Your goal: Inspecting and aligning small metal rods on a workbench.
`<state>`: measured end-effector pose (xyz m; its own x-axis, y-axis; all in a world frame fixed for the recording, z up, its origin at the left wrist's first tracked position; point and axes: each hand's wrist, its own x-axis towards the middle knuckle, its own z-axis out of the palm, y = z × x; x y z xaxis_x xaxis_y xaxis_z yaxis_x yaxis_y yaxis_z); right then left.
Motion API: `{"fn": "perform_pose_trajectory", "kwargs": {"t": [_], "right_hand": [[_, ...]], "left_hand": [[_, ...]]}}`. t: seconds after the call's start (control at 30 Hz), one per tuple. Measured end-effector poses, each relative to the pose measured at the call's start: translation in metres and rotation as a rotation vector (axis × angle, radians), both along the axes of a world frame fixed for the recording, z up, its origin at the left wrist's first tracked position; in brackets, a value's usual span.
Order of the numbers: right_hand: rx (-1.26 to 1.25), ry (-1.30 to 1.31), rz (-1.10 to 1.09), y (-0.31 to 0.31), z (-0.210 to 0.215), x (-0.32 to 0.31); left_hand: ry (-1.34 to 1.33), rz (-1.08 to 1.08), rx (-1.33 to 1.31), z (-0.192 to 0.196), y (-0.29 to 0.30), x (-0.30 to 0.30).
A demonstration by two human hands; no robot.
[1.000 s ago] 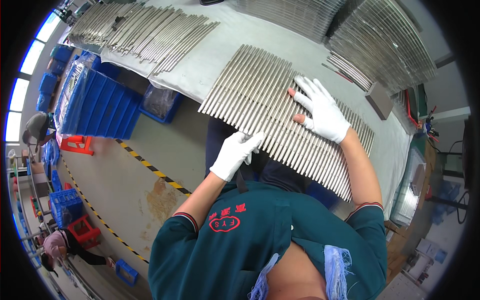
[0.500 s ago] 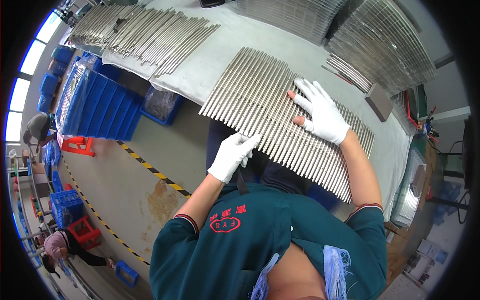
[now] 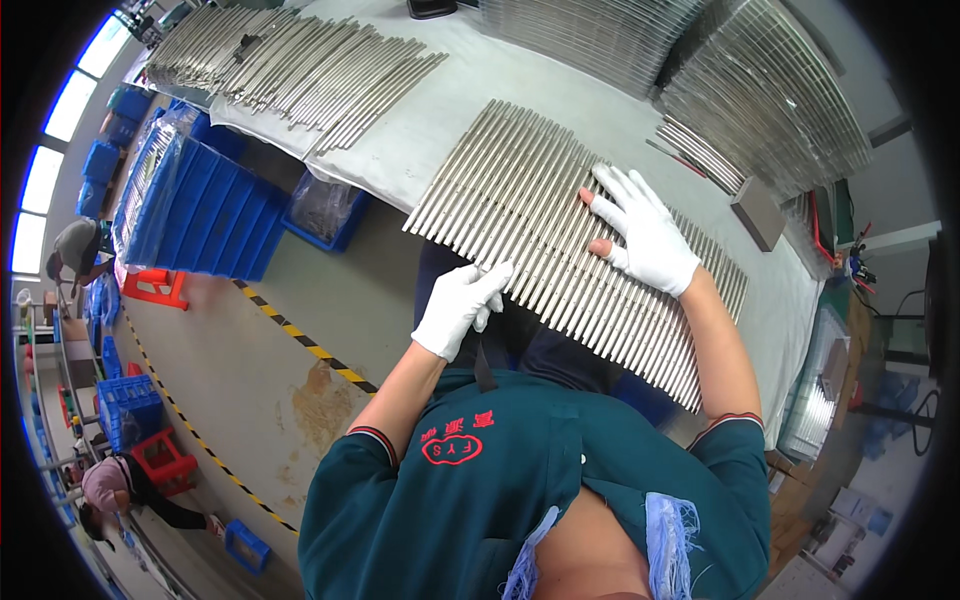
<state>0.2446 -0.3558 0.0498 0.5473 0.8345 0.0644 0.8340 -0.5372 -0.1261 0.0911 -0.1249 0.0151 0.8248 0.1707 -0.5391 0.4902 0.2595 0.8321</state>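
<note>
Slim silver metal rods (image 3: 530, 195) lie side by side in a wide row on a white-covered table, their near ends sticking out over its edge. My left hand (image 3: 455, 310), in a white glove, is at those near ends, left of the row's middle. Its thumb and forefinger are closed around a rod end, and the other fingers curl underneath. My right hand (image 3: 645, 235) rests flat on top of the row towards the right, its fingers spread. That glove leaves the tips of the thumb and one finger bare.
More rods (image 3: 300, 75) lie at the far left of the table (image 3: 400, 140). Stacked clear trays (image 3: 770, 95) stand at the back right, near a grey-brown block (image 3: 758, 213). Blue crates (image 3: 205, 210) stand on the floor at left, and two people are farther off.
My left hand has shifted slightly left along the near ends of the rods. The right hand stays spread on the row in nearly the same place.
</note>
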Motion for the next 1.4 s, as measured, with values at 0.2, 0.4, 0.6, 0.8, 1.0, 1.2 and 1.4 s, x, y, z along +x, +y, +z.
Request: {"fn": "perform_pose_trajectory", "kwargs": {"t": [0.2, 0.4, 0.6, 0.8, 1.0, 1.2, 1.4], "right_hand": [[0.0, -0.004, 0.006, 0.0, -0.001, 0.001], [0.007, -0.011, 0.011, -0.001, -0.001, 0.001], [0.006, -0.007, 0.009, 0.0, 0.0, 0.0], [0.017, -0.015, 0.016, 0.0, 0.001, 0.0], [0.012, 0.007, 0.011, -0.001, 0.0, 0.002], [0.005, 0.0, 0.01, 0.0, 0.0, 0.001], [-0.002, -0.015, 0.012, 0.0, 0.001, 0.001]], "left_hand": [[-0.005, -0.043, 0.033, 0.0, 0.003, -0.002], [-0.004, -0.044, 0.054, 0.001, 0.002, -0.002], [0.002, -0.029, 0.04, 0.004, 0.003, 0.0], [-0.028, 0.067, -0.21, -0.005, 0.001, 0.006], [-0.031, 0.062, -0.333, -0.003, 0.003, -0.003], [-0.014, 0.041, -0.287, 0.001, 0.005, -0.005], [0.014, 0.019, -0.09, 0.006, 0.005, 0.006]]}}
